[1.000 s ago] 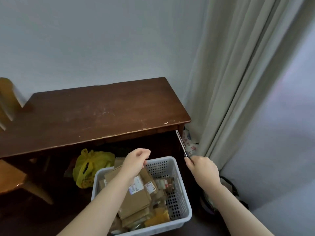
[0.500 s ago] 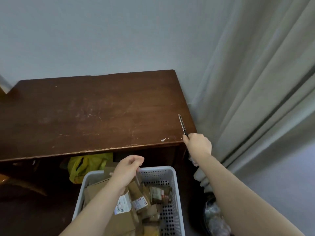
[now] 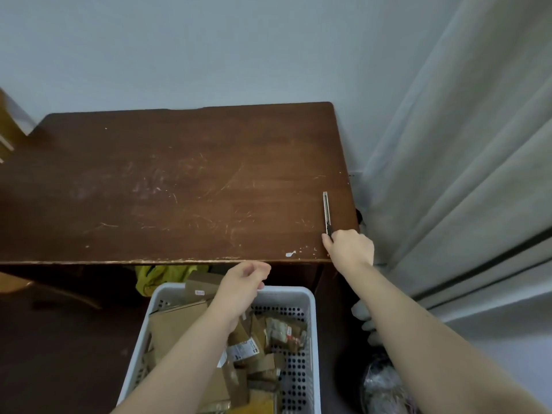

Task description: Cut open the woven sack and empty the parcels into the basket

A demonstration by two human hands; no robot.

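A white perforated basket [image 3: 295,297] stands on the floor in front of the table, holding several brown cardboard parcels [image 3: 176,327]. My left hand [image 3: 243,286] hovers over the basket's far rim, fingers loosely curled with nothing in them. My right hand [image 3: 349,249] rests at the front right corner of the dark wooden table [image 3: 167,180], closed around the handle of a slim utility knife [image 3: 326,210] that lies along the tabletop and points away from me. No woven sack is in view.
A yellow plastic bag [image 3: 155,276] sits under the table behind the basket. Grey curtains [image 3: 466,174] hang at the right. A dark bin with a clear plastic liner [image 3: 382,383] stands right of the basket. A wooden chair's edge [image 3: 12,285] shows at the left.
My right hand has risen with the knife from beside the table leg onto the table's front right corner. The view has shifted closer over the table. My left hand stays above the basket.
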